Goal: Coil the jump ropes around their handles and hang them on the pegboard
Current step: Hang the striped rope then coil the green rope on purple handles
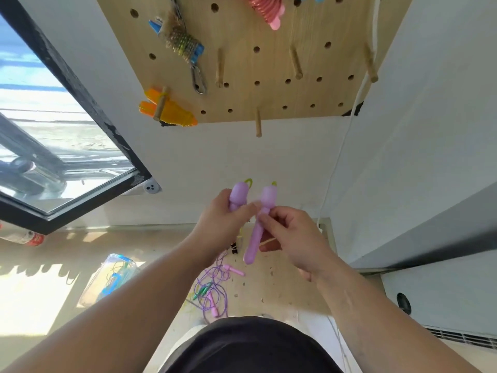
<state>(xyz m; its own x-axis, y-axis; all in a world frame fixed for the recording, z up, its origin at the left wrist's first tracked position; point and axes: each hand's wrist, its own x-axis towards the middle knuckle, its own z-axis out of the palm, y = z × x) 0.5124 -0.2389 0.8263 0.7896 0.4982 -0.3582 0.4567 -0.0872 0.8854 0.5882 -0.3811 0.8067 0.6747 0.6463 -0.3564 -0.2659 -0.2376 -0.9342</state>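
In front of a white wall, just under a light wooden pegboard (269, 71), a person held up two lilac plastic jump-rope handles, upright and close together. The left hand (223, 219) was curled around the left lilac handle (237, 195), hiding its lower part. The right hand (293, 238) pinched the right lilac handle (254, 240) at its narrow neck between thumb and fingertips, with the long shaft hanging below. A short loop of yellow-green cord (249, 181) showed at the top of each handle.

On the pegboard hung three coiled ropes: a blue-handled bundle (183, 43) wound in straw-coloured and green rope with a metal clip (199, 80) below it, an orange bundle (172, 110) on a peg at the lower left, and a pink bundle (265, 9) at the top edge. Other wooden pegs (295, 63) stuck out of the board.

Below the hands, on the pale wooden desk (285, 286), lay a loose tangle of purple rope with small pink handles (215, 286). To its left was a clear plastic bag (107, 278) with something blue inside. A black-framed window (80, 103) filled the left side.
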